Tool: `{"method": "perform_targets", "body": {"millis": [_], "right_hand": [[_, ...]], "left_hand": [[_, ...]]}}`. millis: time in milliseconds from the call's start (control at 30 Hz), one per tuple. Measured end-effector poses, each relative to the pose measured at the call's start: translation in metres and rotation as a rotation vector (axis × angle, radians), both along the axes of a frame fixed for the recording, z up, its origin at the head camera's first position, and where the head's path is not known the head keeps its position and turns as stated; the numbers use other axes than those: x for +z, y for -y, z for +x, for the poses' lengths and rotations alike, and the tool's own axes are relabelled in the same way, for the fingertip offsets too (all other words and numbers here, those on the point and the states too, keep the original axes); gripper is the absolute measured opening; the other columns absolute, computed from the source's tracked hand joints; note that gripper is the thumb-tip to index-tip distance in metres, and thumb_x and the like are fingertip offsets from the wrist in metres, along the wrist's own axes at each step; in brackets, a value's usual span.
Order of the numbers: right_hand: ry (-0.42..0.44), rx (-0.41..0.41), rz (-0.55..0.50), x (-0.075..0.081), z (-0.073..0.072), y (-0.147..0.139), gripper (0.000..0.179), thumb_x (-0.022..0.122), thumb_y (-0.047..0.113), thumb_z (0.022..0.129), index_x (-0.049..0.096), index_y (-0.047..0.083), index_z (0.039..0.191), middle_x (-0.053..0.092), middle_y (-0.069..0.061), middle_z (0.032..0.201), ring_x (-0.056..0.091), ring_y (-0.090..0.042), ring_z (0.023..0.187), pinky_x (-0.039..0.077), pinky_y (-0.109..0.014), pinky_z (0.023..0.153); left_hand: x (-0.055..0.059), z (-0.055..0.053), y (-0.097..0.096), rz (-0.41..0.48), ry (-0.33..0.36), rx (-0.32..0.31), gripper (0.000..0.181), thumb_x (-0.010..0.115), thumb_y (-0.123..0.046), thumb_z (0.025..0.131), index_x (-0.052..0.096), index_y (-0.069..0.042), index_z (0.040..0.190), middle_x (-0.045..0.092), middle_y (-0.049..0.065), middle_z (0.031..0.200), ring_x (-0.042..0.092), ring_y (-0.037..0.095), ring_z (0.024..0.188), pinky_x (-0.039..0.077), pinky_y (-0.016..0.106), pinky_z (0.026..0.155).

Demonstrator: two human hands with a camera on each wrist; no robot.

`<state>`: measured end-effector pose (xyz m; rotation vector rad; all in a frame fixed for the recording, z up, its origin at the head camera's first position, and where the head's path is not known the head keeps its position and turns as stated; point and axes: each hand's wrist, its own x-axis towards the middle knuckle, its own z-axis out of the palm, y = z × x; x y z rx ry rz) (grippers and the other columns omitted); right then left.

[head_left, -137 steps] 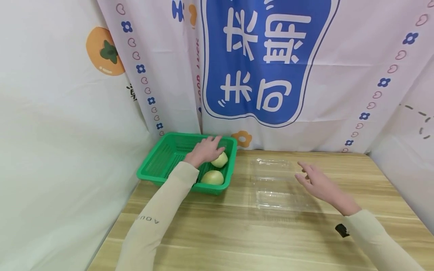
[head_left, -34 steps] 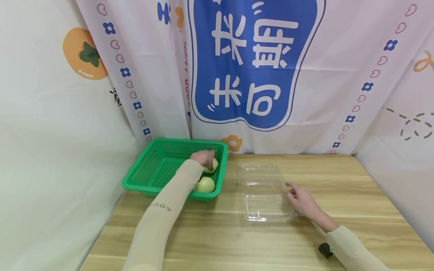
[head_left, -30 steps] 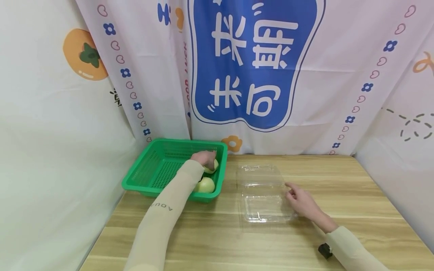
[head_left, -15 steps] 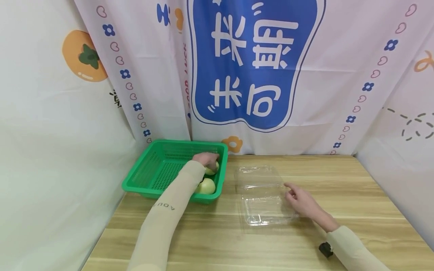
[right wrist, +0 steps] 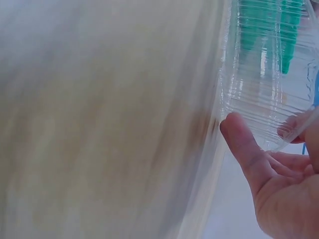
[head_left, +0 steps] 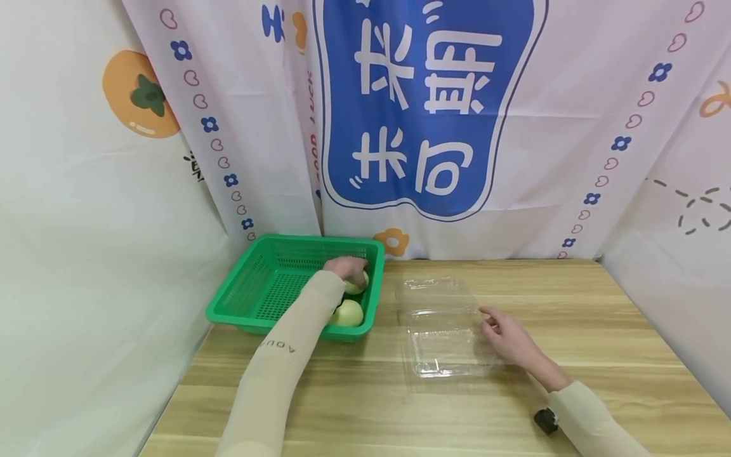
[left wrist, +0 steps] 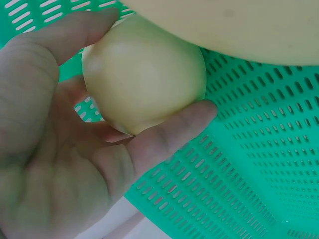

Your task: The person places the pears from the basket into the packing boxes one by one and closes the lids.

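My left hand (head_left: 346, 269) reaches into the right end of a green perforated plastic basket (head_left: 231, 311). In the left wrist view, its thumb and fingers curl round a smooth, round, pale yellow-green fruit (left wrist: 149, 74). A second such fruit (head_left: 347, 313) lies nearer the basket's front right corner; its large curve (left wrist: 249, 25) fills the top of the left wrist view. My right hand (head_left: 511, 343) holds the right side of a clear plastic clamshell box (head_left: 448, 352), which stands opened out on the table. Its thumb and a finger are on either side of the thin edge (right wrist: 271, 144).
The wood-grain table (head_left: 354, 412) runs back to a printed cloth (head_left: 542, 178) hung behind it. A white cloth wall (head_left: 85, 285) closes off the left side, close to the basket. A small black object (head_left: 546, 421) sits at the right sleeve cuff.
Since the oldest frame, my left hand has gone from spread fingers above the fruit to gripping one. My right hand has come to the box's edge. Over the last second hardly anything moves.
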<state>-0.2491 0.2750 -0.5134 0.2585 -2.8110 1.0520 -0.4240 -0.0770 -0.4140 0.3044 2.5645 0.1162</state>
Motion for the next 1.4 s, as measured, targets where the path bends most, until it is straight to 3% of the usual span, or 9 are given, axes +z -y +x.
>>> {"method": "perform_targets", "body": {"millis": [367,667,967,1200,1400], "right_hand": [[0.025,-0.027,-0.043,0.004,0.001,0.001,0.042,0.055,0.009,0.096,0.051,-0.008,0.134,0.071,-0.022,0.105,0.07,-0.033,0.094,0.058,-0.035,0.075],[0.102,-0.036,-0.082,0.004,0.002,0.001,0.044,0.054,0.013,0.098,0.049,-0.006,0.137,0.07,-0.023,0.108,0.068,-0.02,0.081,0.055,-0.026,0.064],[0.102,-0.03,-0.084,0.006,-0.001,-0.001,0.042,0.054,0.014,0.098,0.05,-0.005,0.136,0.071,-0.02,0.105,0.068,-0.018,0.082,0.053,-0.027,0.065],[0.102,-0.028,-0.094,0.007,-0.001,-0.001,0.041,0.054,0.013,0.098,0.051,-0.005,0.135,0.071,-0.02,0.104,0.068,-0.018,0.08,0.052,-0.025,0.063],[0.112,-0.029,-0.132,0.003,-0.002,0.0,0.041,0.055,0.012,0.098,0.051,-0.004,0.135,0.071,-0.021,0.104,0.068,-0.019,0.078,0.053,-0.024,0.06]], "left_hand": [[-0.005,-0.005,0.007,0.06,-0.026,-0.054,0.056,0.062,-0.029,0.089,0.047,-0.019,0.142,0.049,0.007,0.146,0.047,0.026,0.128,0.045,0.048,0.103],[-0.006,-0.009,0.01,0.082,0.013,-0.057,0.061,0.062,-0.029,0.09,0.044,-0.022,0.148,0.042,0.009,0.153,0.041,0.033,0.138,0.042,0.055,0.105],[0.009,-0.004,0.017,0.107,-0.103,-0.12,0.055,0.059,-0.028,0.092,0.048,-0.021,0.145,0.043,0.007,0.152,0.042,0.031,0.137,0.044,0.052,0.102],[0.021,0.004,0.022,0.185,-0.188,-0.14,0.053,0.059,-0.025,0.091,0.05,-0.019,0.142,0.052,0.008,0.141,0.051,0.026,0.115,0.049,0.043,0.088],[0.021,0.007,0.026,0.216,-0.225,-0.162,0.051,0.059,-0.023,0.092,0.051,-0.016,0.141,0.056,0.009,0.133,0.05,0.025,0.108,0.045,0.041,0.086]]}}
